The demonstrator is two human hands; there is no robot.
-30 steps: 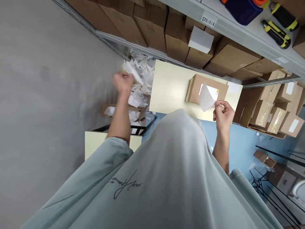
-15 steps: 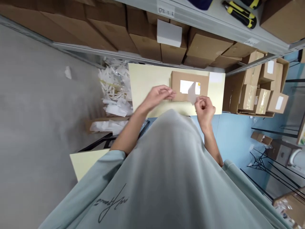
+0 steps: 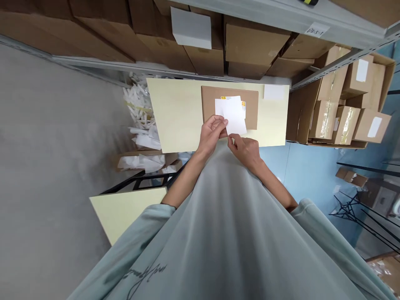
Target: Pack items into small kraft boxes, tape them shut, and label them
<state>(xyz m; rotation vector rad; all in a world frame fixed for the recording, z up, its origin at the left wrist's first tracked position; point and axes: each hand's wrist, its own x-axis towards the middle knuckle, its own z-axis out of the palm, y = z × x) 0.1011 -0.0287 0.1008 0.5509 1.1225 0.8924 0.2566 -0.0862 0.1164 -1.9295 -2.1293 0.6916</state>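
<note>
A small white sheet of paper (image 3: 235, 116) is pinched between the fingers of my left hand (image 3: 211, 134) at its lower left edge. My right hand (image 3: 245, 151) has its thumb and forefinger closed on the sheet's bottom edge. Behind the paper lies a flat brown cardboard box (image 3: 251, 109). A white label (image 3: 218, 106) with a yellow mark on the box is partly covered by the sheet. Both the box and my hands are over a pale yellow tabletop (image 3: 178, 116).
Above the table, a grey metal shelf (image 3: 268, 18) holds several brown boxes (image 3: 250, 43). A large open carton (image 3: 301, 112) with smaller boxes stands at the right. White paper scraps (image 3: 140, 108) are heaped at the left. Another white sheet (image 3: 274, 91) lies at the table's far right.
My right hand has moved left toward my left hand, and the sheet now faces me. My left hand has taken hold of it too. The view has shifted slightly.
</note>
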